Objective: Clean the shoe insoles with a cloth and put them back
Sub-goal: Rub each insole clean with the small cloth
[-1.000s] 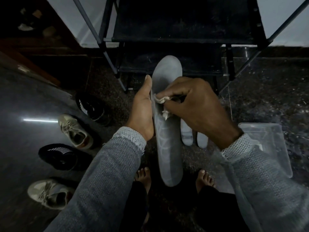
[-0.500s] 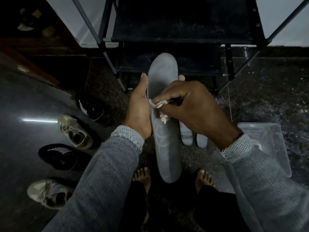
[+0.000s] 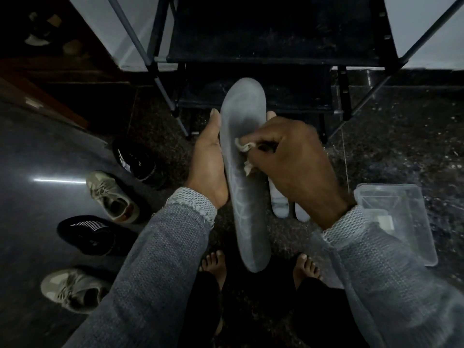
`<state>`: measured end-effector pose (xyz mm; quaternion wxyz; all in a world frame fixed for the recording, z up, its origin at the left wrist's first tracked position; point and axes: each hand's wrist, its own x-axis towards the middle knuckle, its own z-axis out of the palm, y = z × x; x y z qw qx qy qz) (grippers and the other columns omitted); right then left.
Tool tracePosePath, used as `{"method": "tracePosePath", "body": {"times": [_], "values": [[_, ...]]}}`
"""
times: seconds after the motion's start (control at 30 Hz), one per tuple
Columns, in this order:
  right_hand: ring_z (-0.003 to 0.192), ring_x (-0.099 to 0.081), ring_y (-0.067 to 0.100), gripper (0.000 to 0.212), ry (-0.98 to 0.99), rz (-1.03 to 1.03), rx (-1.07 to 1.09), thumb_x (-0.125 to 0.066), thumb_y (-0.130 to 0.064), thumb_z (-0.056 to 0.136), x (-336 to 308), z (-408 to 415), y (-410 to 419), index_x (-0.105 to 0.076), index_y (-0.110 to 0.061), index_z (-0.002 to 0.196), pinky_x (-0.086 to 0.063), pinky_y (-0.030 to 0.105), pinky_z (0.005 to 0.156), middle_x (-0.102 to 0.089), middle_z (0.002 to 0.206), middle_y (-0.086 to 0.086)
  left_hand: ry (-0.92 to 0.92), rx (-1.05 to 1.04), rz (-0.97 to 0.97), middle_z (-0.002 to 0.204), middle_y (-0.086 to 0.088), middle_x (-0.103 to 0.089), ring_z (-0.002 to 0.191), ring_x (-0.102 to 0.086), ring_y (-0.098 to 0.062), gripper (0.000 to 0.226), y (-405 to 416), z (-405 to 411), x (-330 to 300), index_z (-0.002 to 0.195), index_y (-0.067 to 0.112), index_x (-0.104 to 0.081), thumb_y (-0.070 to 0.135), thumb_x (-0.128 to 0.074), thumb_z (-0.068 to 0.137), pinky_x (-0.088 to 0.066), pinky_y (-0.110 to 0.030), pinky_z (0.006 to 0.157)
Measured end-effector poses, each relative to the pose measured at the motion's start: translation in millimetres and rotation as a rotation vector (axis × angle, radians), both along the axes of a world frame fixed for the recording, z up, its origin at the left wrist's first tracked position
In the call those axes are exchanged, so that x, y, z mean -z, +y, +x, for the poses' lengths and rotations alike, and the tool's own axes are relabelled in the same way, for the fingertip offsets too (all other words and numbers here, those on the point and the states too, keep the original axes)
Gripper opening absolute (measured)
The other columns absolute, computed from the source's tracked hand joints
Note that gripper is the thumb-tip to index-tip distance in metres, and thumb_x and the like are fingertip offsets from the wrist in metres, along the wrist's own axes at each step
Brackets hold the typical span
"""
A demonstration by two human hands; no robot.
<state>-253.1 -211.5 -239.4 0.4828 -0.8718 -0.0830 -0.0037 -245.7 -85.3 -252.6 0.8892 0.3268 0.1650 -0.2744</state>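
Observation:
A long grey insole is held upright in front of me, toe end up. My left hand grips it from behind, thumb along its left edge and a fingertip showing past its right edge. My right hand pinches a small whitish cloth and presses it against the insole's upper middle. Two more grey insoles lie on the floor behind my right hand, mostly hidden. On the floor to the left stand two beige sneakers and two black shoes with white stripes.
A clear plastic container lies on the floor at the right. A dark metal shoe rack stands straight ahead against a pale wall. My bare feet are below the insole. A wooden door edge runs along the upper left.
My right hand has slid the cloth a little up the insole. The insole and my left hand have shifted slightly left and up.

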Motion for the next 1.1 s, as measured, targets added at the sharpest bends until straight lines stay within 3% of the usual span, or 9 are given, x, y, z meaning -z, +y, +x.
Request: {"method": "tracePosePath", "body": {"times": [0.17, 0.23, 0.33, 0.4, 0.57, 0.67, 0.83, 0.97, 1.1], "values": [[0.084, -0.061, 0.007, 0.013, -0.127, -0.099, 0.175, -0.068, -0.004, 0.083, 6.4, 0.4, -3.4, -0.076, -0.010, 0.090, -0.051, 0.020, 0.082, -0.070, 0.091, 0.006, -0.013, 0.004, 0.065, 0.121, -0.018, -0.065, 0.110, -0.063, -0.027, 0.073, -2.8, -2.7, 0.0, 0.122, -0.001, -0.061, 0.059, -0.027, 0.099, -0.049, -0.037, 0.099], [0.083, -0.063, 0.007, 0.013, -0.112, -0.042, 0.135, -0.068, -0.005, 0.083, 4.5, -3.6, 4.2, -0.076, -0.011, 0.090, -0.052, 0.020, 0.081, -0.070, 0.091, 0.005, -0.007, -0.014, 0.096, 0.118, -0.018, -0.067, 0.109, -0.065, -0.026, 0.070, -2.6, -2.1, 1.5, 0.122, 0.000, -0.061, 0.057, -0.028, 0.099, -0.052, -0.036, 0.097], [0.080, -0.062, 0.003, 0.016, -0.048, 0.037, -0.003, -0.069, -0.004, 0.083, 0.1, -7.2, 13.8, -0.076, -0.012, 0.095, -0.051, 0.015, 0.079, -0.070, 0.090, 0.002, 0.015, -0.018, 0.083, 0.135, -0.019, -0.056, 0.126, -0.055, -0.029, 0.075, 0.3, -0.1, 2.0, 0.137, -0.001, -0.047, 0.061, -0.028, 0.098, -0.043, -0.038, 0.107], [0.080, -0.064, 0.004, 0.015, -0.021, 0.064, -0.044, -0.069, -0.004, 0.083, -0.7, -5.0, 12.2, -0.076, -0.012, 0.094, -0.051, 0.014, 0.077, -0.069, 0.089, 0.000, 0.020, -0.019, 0.084, 0.135, -0.018, -0.057, 0.125, -0.056, -0.027, 0.076, 1.9, 0.6, 1.3, 0.135, -0.001, -0.049, 0.062, -0.027, 0.097, -0.042, -0.037, 0.107], [0.083, -0.063, 0.012, 0.014, -0.097, -0.101, 0.165, -0.067, -0.006, 0.085, 5.3, 4.5, -6.0, -0.076, -0.013, 0.094, -0.054, 0.029, 0.081, -0.069, 0.093, 0.006, -0.018, 0.005, 0.190, 0.094, -0.012, -0.072, 0.087, -0.070, -0.022, 0.065, -2.7, -3.3, 0.1, 0.110, 0.005, -0.065, 0.056, -0.028, 0.100, -0.057, -0.032, 0.078], [0.084, -0.064, 0.013, 0.016, -0.106, -0.098, 0.208, -0.066, -0.006, 0.085, 6.5, 4.5, -7.2, -0.076, -0.013, 0.095, -0.055, 0.031, 0.080, -0.069, 0.094, 0.006, -0.023, -0.005, 0.216, 0.090, -0.010, -0.073, 0.084, -0.070, -0.021, 0.062, -5.6, -4.2, -0.1, 0.110, 0.006, -0.065, 0.055, -0.029, 0.100, -0.057, -0.032, 0.075], [0.083, -0.064, 0.010, 0.016, -0.070, 0.061, 0.037, -0.068, -0.004, 0.084, 1.5, -3.0, 10.8, -0.076, -0.011, 0.096, -0.054, 0.027, 0.077, -0.069, 0.089, 0.003, -0.007, -0.037, 0.175, 0.114, -0.020, -0.067, 0.106, -0.066, -0.028, 0.067, -5.3, -3.8, -0.4, 0.125, 0.000, -0.059, 0.056, -0.030, 0.100, -0.055, -0.036, 0.092], [0.081, -0.065, 0.012, 0.013, -0.050, 0.026, 0.074, -0.068, -0.006, 0.085, 2.6, 3.7, -0.2, -0.076, -0.013, 0.094, -0.056, 0.030, 0.076, -0.068, 0.091, 0.003, -0.025, -0.017, 0.191, 0.099, -0.017, -0.066, 0.093, -0.065, -0.025, 0.064, -6.2, -4.1, 0.8, 0.110, 0.003, -0.066, 0.055, -0.029, 0.100, -0.054, -0.036, 0.085], [0.081, -0.064, 0.010, 0.015, -0.117, -0.115, 0.229, -0.067, -0.009, 0.086, 5.1, 8.4, -13.9, -0.076, -0.015, 0.096, -0.051, 0.015, 0.076, -0.068, 0.093, 0.004, -0.039, 0.009, 0.204, 0.093, -0.010, -0.073, 0.086, -0.070, -0.021, 0.060, -9.3, -5.3, 0.0, 0.107, 0.008, -0.068, 0.054, -0.029, 0.101, -0.058, -0.032, 0.076]]}}
